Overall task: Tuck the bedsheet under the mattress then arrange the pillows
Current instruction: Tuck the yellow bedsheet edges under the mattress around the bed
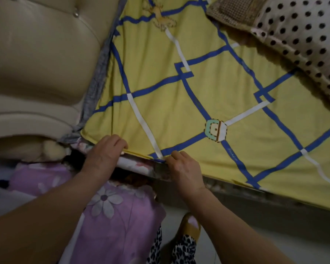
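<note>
STEP: tucking, near padded beige headboard (38, 60) | yellow blue-lined bedsheet (189, 96) spread on floral-covered mattress (141, 165), edge pinched by left hand (105, 151) and right hand (183, 166) | polka-dot pillow (301, 35) aside | NEXT: likely push edge under.

Bed (274, 204): carries a yellow bedsheet (179, 103) with blue and white lattice lines, spread flat across the top, its near edge folded along the side. Polka-dot pillow (303, 40) lies on the sheet at the far right corner, a brown woven item (234, 8) beside it. Padded beige headboard (36, 60) adjoins the left.
</note>
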